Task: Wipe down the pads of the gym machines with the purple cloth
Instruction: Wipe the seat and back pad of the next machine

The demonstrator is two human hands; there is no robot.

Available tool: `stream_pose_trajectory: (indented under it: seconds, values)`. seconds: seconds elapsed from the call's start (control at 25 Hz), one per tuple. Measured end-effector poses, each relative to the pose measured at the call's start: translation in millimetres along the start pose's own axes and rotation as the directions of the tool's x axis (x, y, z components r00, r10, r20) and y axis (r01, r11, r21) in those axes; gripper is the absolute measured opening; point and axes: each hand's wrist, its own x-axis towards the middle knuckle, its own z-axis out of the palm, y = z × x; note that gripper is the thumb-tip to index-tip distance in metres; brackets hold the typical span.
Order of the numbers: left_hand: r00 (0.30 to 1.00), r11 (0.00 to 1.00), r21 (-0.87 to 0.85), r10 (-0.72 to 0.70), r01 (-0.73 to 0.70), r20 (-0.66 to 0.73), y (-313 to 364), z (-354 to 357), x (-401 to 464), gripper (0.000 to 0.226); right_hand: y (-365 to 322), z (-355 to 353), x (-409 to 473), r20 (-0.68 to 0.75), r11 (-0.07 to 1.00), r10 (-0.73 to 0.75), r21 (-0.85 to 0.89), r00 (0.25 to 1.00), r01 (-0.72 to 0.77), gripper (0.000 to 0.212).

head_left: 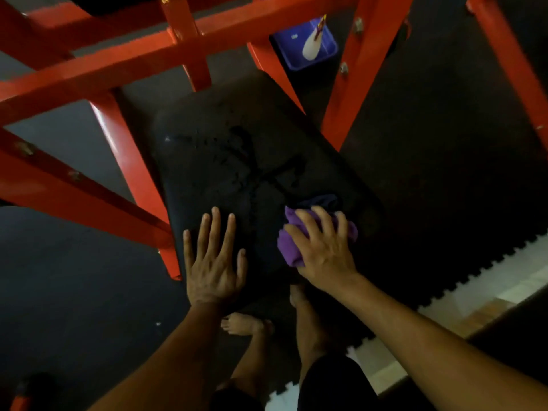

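A black seat pad [237,161] of an orange-framed gym machine lies in the middle of the view, with wet streaks across its surface. My left hand [213,262] rests flat on the pad's near left edge, fingers straight and spread. My right hand [323,250] grips a bunched purple cloth [289,247] and presses it onto the pad's near right part. Part of the cloth is hidden under my fingers.
Orange steel beams [124,57] cross above and to the left of the pad, and orange uprights [355,84] stand at its right. A blue bin [308,46] holding a white spray bottle sits on the floor behind. Black interlocking floor mats [444,203] surround the machine; my bare feet stand below.
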Motion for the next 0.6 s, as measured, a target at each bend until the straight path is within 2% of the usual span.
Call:
stream_pose_trajectory:
  seconds: [0.12, 0.24, 0.32, 0.44, 0.52, 0.6]
  values:
    - [1.000, 1.000, 0.015, 0.009, -0.009, 0.019, -1, 3, 1, 0.069, 5, -11, 61, -0.031, 1.000, -0.027, 0.001, 0.999, 0.027, 0.074]
    - [1.000, 1.000, 0.028, 0.006, -0.006, 0.028, 0, 2, -1, 0.070, 28, -28, 103, -0.044, 0.998, 0.060, -0.003, 0.997, -0.060, 0.072]
    - [1.000, 1.000, 0.022, 0.010, -0.010, 0.026, -2, 0, 0, 0.071, 50, -34, 91, -0.034, 0.983, 0.182, 0.025, 0.983, -0.182, 0.070]
    - [1.000, 1.000, 0.003, 0.011, -0.011, 0.017, -1, 2, 1, 0.071, 68, -28, 23, 0.000, 0.927, 0.361, 0.112, 0.932, -0.359, 0.078]
    - [1.000, 1.000, 0.000, 0.005, -0.005, -0.003, -2, 4, -1, 0.072, 43, -19, -18, -0.036, 0.947, 0.302, 0.129, 0.953, -0.295, 0.084]
    - [1.000, 1.000, -0.014, 0.008, -0.008, -0.017, -4, 6, -2, 0.072, 8, -11, -8, -0.045, 0.988, 0.132, 0.085, 0.990, -0.128, 0.082]
